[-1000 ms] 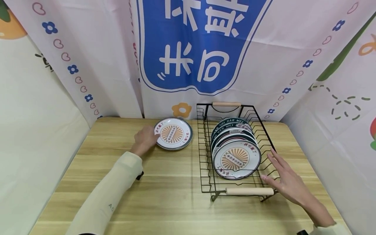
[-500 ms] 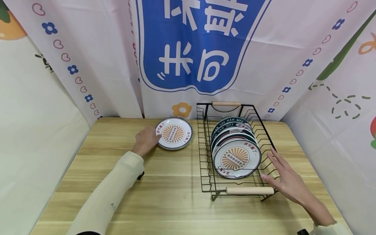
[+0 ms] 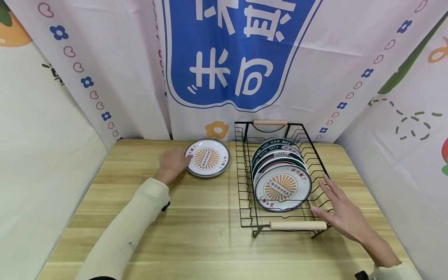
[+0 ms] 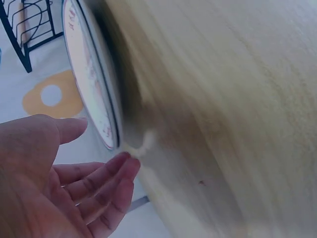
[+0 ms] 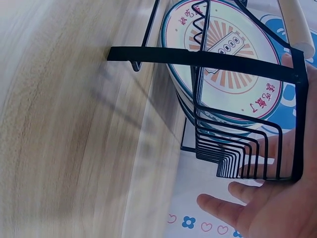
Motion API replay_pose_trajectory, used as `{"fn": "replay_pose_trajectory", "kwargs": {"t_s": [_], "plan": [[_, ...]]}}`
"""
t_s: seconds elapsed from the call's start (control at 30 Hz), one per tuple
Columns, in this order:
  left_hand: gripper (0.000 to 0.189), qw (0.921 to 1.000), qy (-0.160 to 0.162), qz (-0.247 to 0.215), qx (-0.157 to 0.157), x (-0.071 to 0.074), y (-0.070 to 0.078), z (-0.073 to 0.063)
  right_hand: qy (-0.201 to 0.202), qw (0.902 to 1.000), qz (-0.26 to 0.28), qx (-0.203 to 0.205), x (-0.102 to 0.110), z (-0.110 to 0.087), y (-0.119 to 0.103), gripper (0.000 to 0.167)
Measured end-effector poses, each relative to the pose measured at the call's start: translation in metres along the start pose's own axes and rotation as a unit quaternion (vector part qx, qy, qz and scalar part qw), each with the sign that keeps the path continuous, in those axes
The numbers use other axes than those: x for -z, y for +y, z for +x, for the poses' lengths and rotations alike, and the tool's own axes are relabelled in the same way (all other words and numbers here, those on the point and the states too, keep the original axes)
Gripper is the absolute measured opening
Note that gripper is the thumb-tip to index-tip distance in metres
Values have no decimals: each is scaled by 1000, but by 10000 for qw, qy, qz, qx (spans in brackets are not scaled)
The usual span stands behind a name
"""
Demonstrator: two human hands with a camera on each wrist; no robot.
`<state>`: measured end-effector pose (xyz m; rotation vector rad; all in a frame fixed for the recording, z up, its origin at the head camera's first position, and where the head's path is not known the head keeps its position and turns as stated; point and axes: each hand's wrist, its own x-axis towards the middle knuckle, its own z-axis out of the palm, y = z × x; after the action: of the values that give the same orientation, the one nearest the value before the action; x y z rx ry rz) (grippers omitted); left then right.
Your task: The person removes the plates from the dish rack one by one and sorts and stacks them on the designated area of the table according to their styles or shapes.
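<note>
At the back of the table lies a small stack of white plates (image 3: 207, 158) with dark rims and an orange sunburst print. My left hand (image 3: 173, 163) is at the stack's left edge, fingers loosely bent. In the left wrist view, its thumb (image 4: 73, 130) and fingertips stand a little apart from the rim of the plates (image 4: 94, 79). To the right is a black wire dish rack (image 3: 246, 217) holding several upright plates (image 3: 282, 188). Beside the rack's right front side, my right hand (image 3: 344, 214) has its fingers spread along the wires, thumb over the side.
Pale wooden handles (image 3: 297, 226) sit at both ends of the rack. A printed cloth (image 3: 203, 124) hangs behind the table's back edge, with cloth walls on both sides. The wooden table (image 3: 196, 237) spreads in front of the stack.
The left hand shifts only slightly beside the plate stack. My right hand stays at the rack's side, and the plates and rack keep their places.
</note>
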<state>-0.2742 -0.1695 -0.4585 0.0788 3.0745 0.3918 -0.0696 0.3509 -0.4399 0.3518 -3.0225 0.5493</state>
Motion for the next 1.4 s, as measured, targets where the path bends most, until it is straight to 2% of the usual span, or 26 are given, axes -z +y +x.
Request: {"fn": "replay_pose_trajectory", "kwargs": {"t_s": [0.2, 0.37, 0.5, 0.7, 0.9, 1.03, 1.23, 1.33, 1.4], "plan": [[42, 9979, 604, -36, -251, 6, 15, -1, 32, 9999, -145, 19, 0, -1, 0, 91], [38, 9945, 853, -163, -586, 17, 35, -3, 130, 9997, -187, 45, -1, -2, 0, 90], [41, 9901, 1061, -170, -904, 28, 56, -9, 155, 9997, -163, 22, 0, -2, 1, 91], [43, 9772, 1361, -115, -1624, 42, 94, -22, 159, 9997, -183, -10, 1, -2, 1, 91], [39, 9635, 1156, -104, -2413, 53, 135, -41, 44, 9998, -178, -70, 1, -2, 1, 91], [41, 9500, 979, -74, -2964, 56, 159, -52, -9, 9999, -136, -96, 2, -1, 0, 92], [44, 9283, 606, 69, -3668, 52, 188, -61, 35, 9999, -100, -83, 2, -1, 0, 93], [36, 9170, 449, 193, -3958, 48, 201, -65, 49, 9999, -77, -67, 2, -1, 0, 93], [33, 9129, 374, 247, -4056, 45, 208, -67, 57, 9999, -57, -60, 2, -2, 0, 93]]}}
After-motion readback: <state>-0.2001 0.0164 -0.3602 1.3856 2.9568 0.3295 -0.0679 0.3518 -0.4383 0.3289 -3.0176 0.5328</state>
